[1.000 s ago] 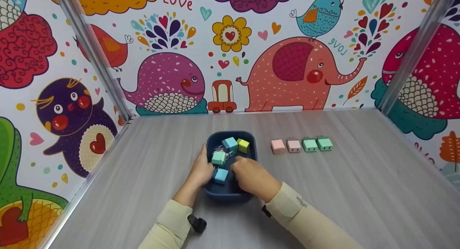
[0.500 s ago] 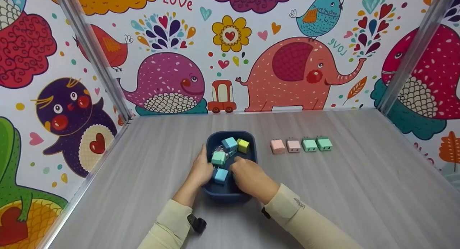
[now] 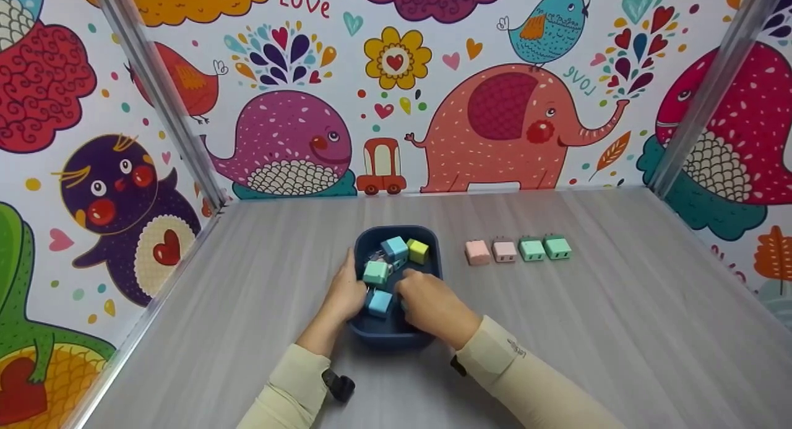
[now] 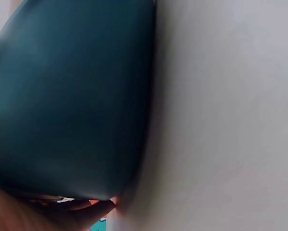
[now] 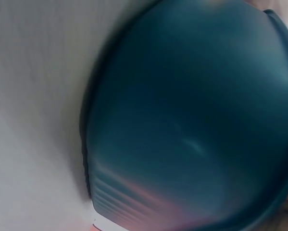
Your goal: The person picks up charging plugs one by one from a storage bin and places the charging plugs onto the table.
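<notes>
A dark blue plastic bin (image 3: 396, 340) stands on the table, holding several plug-in USB chargers. Among them are a blue charger (image 3: 395, 248), a yellow-green charger (image 3: 417, 251), a mint green charger (image 3: 375, 272) and another blue charger (image 3: 379, 303). My left hand (image 3: 344, 291) grips the bin's left wall, thumb at the rim; in the left wrist view its fingers (image 4: 81, 214) lie along the bin's outside. My right hand (image 3: 433, 305) reaches over the right rim into the bin with bent fingers. Its fingertips are hidden, and I cannot tell whether they hold a charger.
Right of the bin, a row of chargers stands on the grey table (image 3: 619, 330): a peach charger (image 3: 477, 253), a pale pink charger (image 3: 504, 251), a mint charger (image 3: 531, 249) and a green charger (image 3: 557, 247). Cartoon-printed walls (image 3: 433, 20) enclose the back and sides.
My right hand has shifted very slightly to the left inside the bin. The left hand, the bin and the row of chargers stay as they were.
</notes>
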The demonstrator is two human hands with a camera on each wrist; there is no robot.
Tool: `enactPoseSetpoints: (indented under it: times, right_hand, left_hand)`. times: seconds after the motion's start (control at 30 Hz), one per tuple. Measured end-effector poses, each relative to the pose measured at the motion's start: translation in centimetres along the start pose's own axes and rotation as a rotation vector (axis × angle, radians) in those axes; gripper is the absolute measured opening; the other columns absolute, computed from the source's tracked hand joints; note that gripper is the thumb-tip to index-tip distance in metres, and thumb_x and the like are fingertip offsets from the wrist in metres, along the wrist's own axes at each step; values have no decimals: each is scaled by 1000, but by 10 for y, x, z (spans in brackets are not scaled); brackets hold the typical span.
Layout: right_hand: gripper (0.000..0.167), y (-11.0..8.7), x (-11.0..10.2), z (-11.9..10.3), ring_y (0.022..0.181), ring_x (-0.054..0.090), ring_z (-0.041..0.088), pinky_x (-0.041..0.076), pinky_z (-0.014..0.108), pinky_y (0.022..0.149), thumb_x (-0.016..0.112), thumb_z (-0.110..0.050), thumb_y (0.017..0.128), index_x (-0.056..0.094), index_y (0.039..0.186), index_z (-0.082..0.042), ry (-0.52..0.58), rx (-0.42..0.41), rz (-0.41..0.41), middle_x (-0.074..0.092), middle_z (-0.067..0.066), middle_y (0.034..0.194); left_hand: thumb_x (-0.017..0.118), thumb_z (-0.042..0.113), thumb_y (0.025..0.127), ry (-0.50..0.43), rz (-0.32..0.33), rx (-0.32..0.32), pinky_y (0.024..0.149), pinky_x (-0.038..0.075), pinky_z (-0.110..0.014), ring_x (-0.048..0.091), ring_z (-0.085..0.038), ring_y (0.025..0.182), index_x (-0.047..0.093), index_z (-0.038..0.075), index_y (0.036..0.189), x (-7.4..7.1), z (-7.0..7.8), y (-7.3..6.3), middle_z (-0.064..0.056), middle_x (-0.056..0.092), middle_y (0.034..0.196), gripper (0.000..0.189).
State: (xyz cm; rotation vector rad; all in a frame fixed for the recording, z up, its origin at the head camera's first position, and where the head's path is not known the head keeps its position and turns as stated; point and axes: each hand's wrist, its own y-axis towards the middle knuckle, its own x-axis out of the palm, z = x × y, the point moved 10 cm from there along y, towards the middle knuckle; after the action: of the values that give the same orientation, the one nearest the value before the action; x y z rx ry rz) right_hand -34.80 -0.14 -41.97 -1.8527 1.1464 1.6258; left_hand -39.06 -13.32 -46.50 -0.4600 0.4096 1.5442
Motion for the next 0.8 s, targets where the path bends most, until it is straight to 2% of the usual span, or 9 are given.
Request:
enactPoseSetpoints:
  times: [0.23,0.43,0.8]
  right_hand:
    - [19,-1,-4,-4,81,71,16,64,36,79,81,4,86,81,105,0,1,-30,-2,72,11,95]
    - [29,-1,-11,-1,94,74,19,63,39,90,85,3,85,81,113,-2,50,15,-40,76,11,107]
    - [34,-4,-38,-3,102,74,22,62,43,92,88,1,84,81,117,-5,115,40,-23,77,11,113]
  left_hand:
    - [41,-12,95,18,4,35,127,23,-58,20,-46,159,11,-10,166,-2,4,-1,-32,19,172,77]
    - [41,-13,95,21,4,47,127,22,-58,20,-46,159,11,-11,166,-2,5,-1,-33,19,171,77]
    - [42,-13,95,25,3,44,127,24,-58,22,-46,158,12,-11,166,-2,4,0,-33,20,171,77]
